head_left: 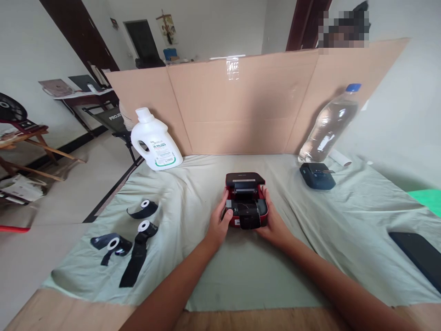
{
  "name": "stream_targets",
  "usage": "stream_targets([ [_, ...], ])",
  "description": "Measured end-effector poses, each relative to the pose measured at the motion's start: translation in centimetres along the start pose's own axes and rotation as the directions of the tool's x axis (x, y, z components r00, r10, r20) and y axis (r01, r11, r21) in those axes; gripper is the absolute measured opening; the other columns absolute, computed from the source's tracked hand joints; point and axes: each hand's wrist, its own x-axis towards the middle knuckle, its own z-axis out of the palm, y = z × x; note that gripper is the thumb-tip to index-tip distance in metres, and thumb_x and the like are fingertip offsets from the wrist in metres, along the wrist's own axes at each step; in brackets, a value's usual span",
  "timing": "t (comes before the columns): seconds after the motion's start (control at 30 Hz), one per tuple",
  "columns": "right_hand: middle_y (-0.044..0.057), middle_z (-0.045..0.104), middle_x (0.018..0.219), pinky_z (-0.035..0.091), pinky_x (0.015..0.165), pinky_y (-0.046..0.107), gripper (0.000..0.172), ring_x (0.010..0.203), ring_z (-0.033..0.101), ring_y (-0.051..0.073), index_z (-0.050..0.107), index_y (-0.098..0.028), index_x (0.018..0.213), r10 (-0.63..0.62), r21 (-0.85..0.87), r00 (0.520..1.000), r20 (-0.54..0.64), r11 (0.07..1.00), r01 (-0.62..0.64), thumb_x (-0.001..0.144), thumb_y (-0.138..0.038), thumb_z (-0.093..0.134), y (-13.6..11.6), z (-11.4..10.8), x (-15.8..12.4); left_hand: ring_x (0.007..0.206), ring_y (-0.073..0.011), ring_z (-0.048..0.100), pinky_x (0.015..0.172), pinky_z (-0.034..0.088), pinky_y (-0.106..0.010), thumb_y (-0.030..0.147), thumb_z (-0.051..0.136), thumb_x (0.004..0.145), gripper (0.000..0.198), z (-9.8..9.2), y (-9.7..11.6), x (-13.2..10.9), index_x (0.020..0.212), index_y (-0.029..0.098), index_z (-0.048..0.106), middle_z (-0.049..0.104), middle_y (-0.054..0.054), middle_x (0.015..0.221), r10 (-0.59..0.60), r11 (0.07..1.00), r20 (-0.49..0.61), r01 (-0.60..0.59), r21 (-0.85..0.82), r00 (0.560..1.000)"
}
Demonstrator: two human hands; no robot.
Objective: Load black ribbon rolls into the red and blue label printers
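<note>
A small red-and-black printer (244, 202) stands on the pale green cloth with its lid (244, 178) raised. Out over its front edge hangs a strip of black paper (249, 217). My left hand (220, 220) grips the printer's left side, thumb on the front corner. Around the right side curl the fingers of my right hand (272, 220), partly hidden by the body. Off to the left lie several black paper rolls with white cores: one at the back (145, 207), one in front with a long loose tail (139, 246), and one beside it (119, 245).
A white detergent bottle (156, 142) and a leaning clear water bottle (329, 126) stand by the cardboard panel (237, 110). A second, dark printer (317, 176) and a white tube (340, 157) are at right. A black phone (418, 255) lies near the right edge.
</note>
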Motion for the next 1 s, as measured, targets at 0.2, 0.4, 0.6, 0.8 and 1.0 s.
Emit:
stream_targets([
  [0.2,0.008,0.020,0.166,0.038,0.116,0.056,0.102,0.146,0.035,0.036,-0.001,-0.033,0.160,-0.007,0.020,1.000,0.011,1.000,0.007,0.085,-0.045,0.067,-0.2,-0.6,-0.1,0.151,-0.0253,0.026,0.126,0.020,-0.042,0.045,0.046,0.099,0.057,0.0,0.0,0.1,0.151,0.022,0.041,0.032,-0.006,0.162,-0.009,1.000,0.003,0.009,-0.008,1.000],
  [0.4,0.008,0.060,0.137,0.043,0.110,0.046,0.047,0.127,0.054,0.024,0.050,-0.028,0.143,-0.055,0.101,0.994,-0.099,0.993,0.065,0.104,-0.037,0.028,-0.6,-3.3,2.0,0.151,-0.0253,0.027,0.126,0.021,-0.044,0.042,0.045,0.100,0.054,0.1,-0.1,0.3,0.150,0.022,0.043,0.033,-0.006,0.161,0.018,1.000,-0.002,-0.018,-0.011,1.000],
  [0.6,0.008,0.071,0.115,0.050,0.095,0.035,0.035,0.105,0.067,0.022,0.070,-0.023,0.119,0.035,-0.214,0.910,0.414,0.975,0.060,0.096,-0.022,0.043,-3.2,-4.3,10.1,0.150,-0.0241,0.029,0.126,0.021,-0.043,0.038,0.045,0.099,0.052,0.1,-0.3,0.2,0.149,0.023,0.044,0.035,-0.006,0.161,0.045,0.999,-0.009,-0.045,0.002,0.999],
  [0.8,0.013,0.073,0.107,0.047,0.084,0.036,0.034,0.099,0.067,0.029,0.072,-0.017,0.110,0.376,-0.583,0.598,0.708,0.789,0.194,0.081,-0.014,0.055,-6.2,-2.0,15.1,0.151,-0.0230,0.028,0.126,0.021,-0.044,0.032,0.045,0.098,0.052,0.1,-0.3,0.2,0.150,0.023,0.044,0.030,-0.005,0.163,0.032,0.999,-0.006,-0.032,0.005,0.999],
  [1.0,0.013,0.073,0.101,0.038,0.100,0.050,0.021,0.108,0.063,0.035,0.073,-0.019,0.098,0.408,-0.660,0.678,0.612,0.736,0.152,0.081,-0.020,0.061,-5.7,-0.6,15.2,0.150,-0.0247,0.030,0.125,0.022,-0.047,0.031,0.047,0.097,0.052,0.0,-0.2,0.3,0.148,0.023,0.045,0.032,-0.007,0.161,0.066,0.998,-0.009,-0.067,-0.005,0.998],
])
